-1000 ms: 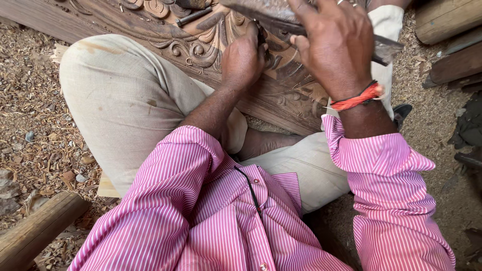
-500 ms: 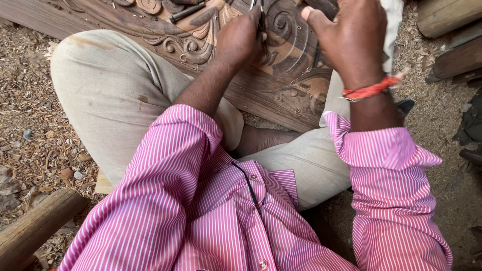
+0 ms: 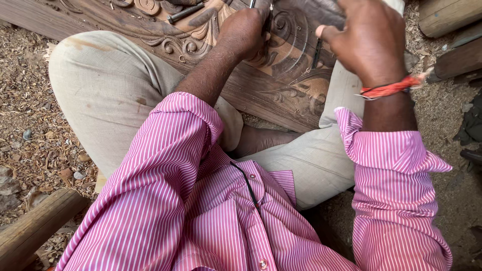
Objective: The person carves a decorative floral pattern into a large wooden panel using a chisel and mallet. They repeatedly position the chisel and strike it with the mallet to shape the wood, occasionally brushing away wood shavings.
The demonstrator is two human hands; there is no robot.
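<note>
Gripping thin chisel (image 3: 263,17) in your left hand (image 3: 246,30) against carved wooden panel (image 3: 281,80); your right hand (image 3: 369,40) raised above panel, fingers closed, contents unclear.

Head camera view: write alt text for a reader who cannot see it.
A seated person carves a dark wooden panel of scrollwork resting across their legs; the left hand holds a thin chisel against it, the right hand raised beside it, gripping something blurred. They wear a pink striped shirt and an orange wristband, with wood shavings on the ground.
</note>
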